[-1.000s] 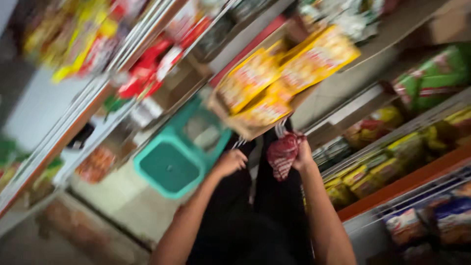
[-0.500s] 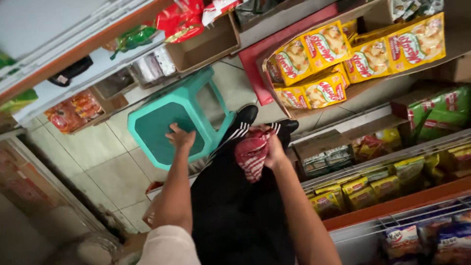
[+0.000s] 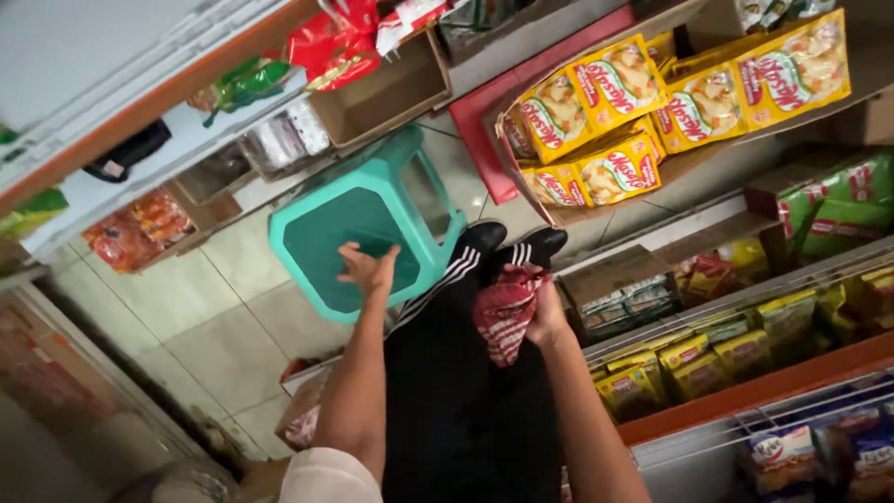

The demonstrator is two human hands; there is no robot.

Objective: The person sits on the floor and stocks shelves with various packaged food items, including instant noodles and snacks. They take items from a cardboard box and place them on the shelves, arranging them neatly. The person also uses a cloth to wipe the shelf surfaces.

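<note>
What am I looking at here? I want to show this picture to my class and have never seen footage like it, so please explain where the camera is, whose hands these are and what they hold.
There is no machine here. A person wears a camera on the head, so the single view looks down along the person's own arms and black striped trousers in a shop aisle. The left hand rests on the seat of a teal plastic stool that stands on the tiled floor. The right hand grips a red and white packet. On the right, shelves carry yellow and green packets, and an open carton on the floor holds yellow pouches. More goods sit on the shelf at the left.
</note>
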